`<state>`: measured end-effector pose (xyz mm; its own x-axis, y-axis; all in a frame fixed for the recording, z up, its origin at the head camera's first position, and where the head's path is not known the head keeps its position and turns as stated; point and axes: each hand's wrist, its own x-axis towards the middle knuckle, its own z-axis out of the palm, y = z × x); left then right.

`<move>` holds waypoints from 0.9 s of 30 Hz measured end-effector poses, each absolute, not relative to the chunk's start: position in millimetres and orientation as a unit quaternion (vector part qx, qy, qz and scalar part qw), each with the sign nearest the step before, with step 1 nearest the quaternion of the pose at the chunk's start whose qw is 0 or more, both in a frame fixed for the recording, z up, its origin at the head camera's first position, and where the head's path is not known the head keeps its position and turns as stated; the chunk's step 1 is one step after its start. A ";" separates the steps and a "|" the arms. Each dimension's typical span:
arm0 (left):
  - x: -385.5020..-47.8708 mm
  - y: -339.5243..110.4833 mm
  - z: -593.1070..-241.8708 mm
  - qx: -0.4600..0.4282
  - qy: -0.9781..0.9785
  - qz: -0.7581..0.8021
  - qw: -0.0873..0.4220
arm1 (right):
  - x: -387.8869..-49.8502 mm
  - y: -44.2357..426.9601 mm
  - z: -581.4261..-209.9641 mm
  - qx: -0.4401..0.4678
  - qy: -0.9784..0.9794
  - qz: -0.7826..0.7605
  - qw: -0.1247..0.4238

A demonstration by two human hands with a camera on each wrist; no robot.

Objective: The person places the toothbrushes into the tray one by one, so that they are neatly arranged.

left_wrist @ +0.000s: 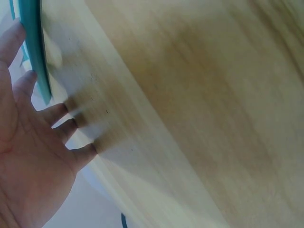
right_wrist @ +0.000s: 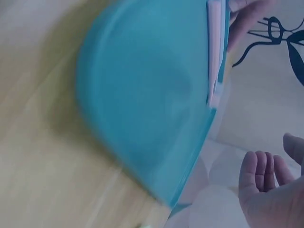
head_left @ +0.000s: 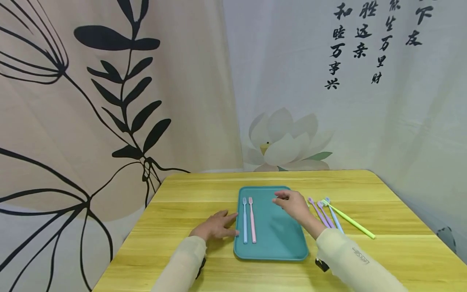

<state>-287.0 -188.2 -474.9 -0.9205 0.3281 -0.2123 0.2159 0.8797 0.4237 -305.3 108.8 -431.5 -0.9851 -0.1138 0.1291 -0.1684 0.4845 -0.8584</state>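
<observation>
A teal tray lies on the wooden table, with a blue toothbrush and a pink toothbrush side by side along its left part, heads pointing away. My left hand touches the tray's left edge with spread fingers and holds nothing. Over the tray's upper right part hovers my right hand; in the right wrist view its loosely bent fingers have nothing between them. Right of the tray lie two purple toothbrushes, another blue toothbrush and a green toothbrush, partly overlapping.
The yellow wooden table reaches back to a printed cloth with plants, a lotus and Chinese characters. My right forearm passes in front of part of the loose toothbrushes.
</observation>
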 end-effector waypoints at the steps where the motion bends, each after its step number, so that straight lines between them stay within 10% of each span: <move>1: -287.0 -188.2 -475.1 0.142 0.959 0.200 0.140 | -306.0 114.5 -430.8 0.084 -0.862 0.499 0.028; 27: -286.0 -187.8 -474.8 0.143 0.959 0.201 0.138 | -307.9 232.0 -427.1 0.033 -0.896 0.437 0.073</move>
<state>-286.0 -187.8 -474.8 -0.9215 0.3288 -0.2068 0.2183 0.8787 0.4245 -307.9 232.0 -427.1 -0.9872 0.0047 0.1591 -0.1225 0.6163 -0.7779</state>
